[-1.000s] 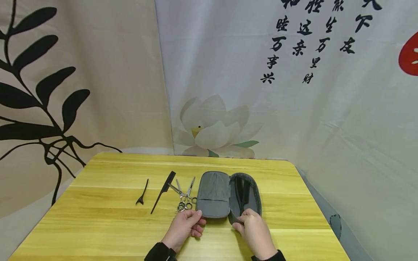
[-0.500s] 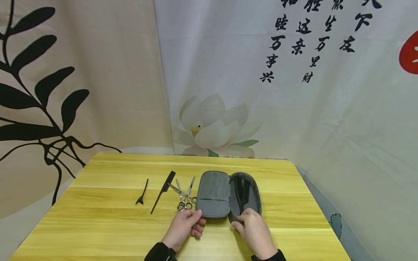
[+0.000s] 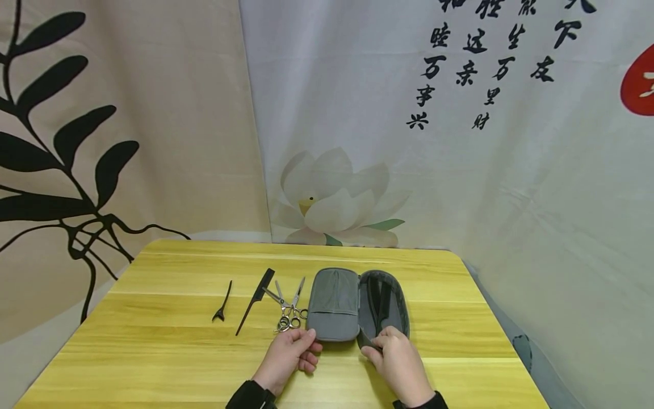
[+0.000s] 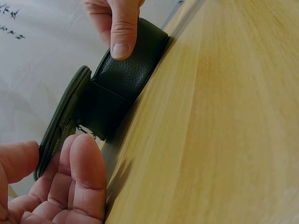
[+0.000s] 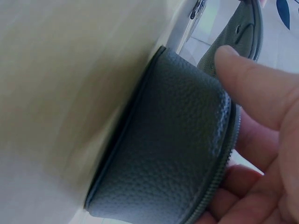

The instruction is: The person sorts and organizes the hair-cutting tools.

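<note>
A grey zippered case lies unfolded on the table, with its flat pocketed lid (image 3: 334,326) to the left and its deep half (image 3: 407,318) to the right. My left hand (image 3: 292,353) pinches the lid's near left corner between thumb and fingers; in the left wrist view that lid (image 4: 65,109) stands raised off the wood. My right hand (image 3: 401,363) grips the near wall of the deep half, thumb on the textured outside (image 5: 163,135) and fingers over the zipper edge. Long black items (image 3: 378,295) lie inside the deep half; their kind is unclear.
Left of the case, two pairs of metal scissors (image 3: 295,311) lie with blades spread. Beside them are a black tail comb (image 3: 263,287) and a small black forked piece (image 3: 221,311). A printed cloth (image 3: 337,113) hangs behind the wooden table (image 3: 153,352).
</note>
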The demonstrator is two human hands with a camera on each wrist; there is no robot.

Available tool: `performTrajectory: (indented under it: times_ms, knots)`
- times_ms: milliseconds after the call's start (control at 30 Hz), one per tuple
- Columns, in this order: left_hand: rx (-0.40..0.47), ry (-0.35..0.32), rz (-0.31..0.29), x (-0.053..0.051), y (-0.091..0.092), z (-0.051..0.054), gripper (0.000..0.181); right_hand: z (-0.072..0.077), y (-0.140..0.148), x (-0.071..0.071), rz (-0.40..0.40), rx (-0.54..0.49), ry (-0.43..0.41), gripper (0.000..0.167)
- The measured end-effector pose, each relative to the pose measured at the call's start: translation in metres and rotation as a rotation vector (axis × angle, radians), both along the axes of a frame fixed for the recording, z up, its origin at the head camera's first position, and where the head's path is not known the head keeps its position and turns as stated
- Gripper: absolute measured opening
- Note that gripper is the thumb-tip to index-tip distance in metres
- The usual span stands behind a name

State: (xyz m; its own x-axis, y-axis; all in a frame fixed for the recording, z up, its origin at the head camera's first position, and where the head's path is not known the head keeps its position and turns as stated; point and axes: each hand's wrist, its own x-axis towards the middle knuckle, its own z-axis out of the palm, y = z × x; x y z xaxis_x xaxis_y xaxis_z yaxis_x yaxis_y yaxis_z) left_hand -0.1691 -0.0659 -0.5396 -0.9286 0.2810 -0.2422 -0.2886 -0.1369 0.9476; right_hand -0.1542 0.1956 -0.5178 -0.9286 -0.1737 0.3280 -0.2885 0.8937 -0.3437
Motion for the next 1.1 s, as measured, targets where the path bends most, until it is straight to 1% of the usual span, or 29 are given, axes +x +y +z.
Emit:
performTrajectory:
  times_ms: [200,333,400,633,833,933,1000,1100]
  knots:
    - [0.002,0.001,0.001,0.0003,-0.0001,0.0007,0.043,0.0009,-0.0012,0.0,-0.022,-0.014,-0.022,0.019]
    - [0.004,0.001,0.002,0.0,-0.0002,0.0004,0.043,0.0027,-0.0024,0.0005,-0.033,-0.04,-0.04,0.018]
    - [0.005,-0.001,0.002,-0.0001,-0.0003,0.0,0.043,0.0032,-0.003,0.0011,-0.033,-0.054,-0.035,0.017]
    - [0.006,-0.011,0.006,0.0004,-0.0001,0.0002,0.04,0.0047,-0.0046,0.0021,-0.059,-0.1,0.072,0.013]
    - [-0.021,-0.01,0.016,0.0003,0.0011,-0.0012,0.039,0.0038,-0.0046,0.0014,-0.061,-0.109,0.173,0.008]
    - [-0.059,0.004,0.024,-0.0001,0.0011,-0.0023,0.04,0.0025,-0.004,0.0008,-0.057,-0.121,0.231,0.009]
    - [-0.101,0.026,0.032,-0.0003,0.0005,-0.0026,0.041,0.0015,-0.0035,0.0005,-0.055,-0.131,0.259,0.009]
    - [-0.184,0.075,0.072,-0.0009,-0.0017,-0.0009,0.039,0.0,-0.0026,0.0002,-0.049,-0.136,0.281,0.01]
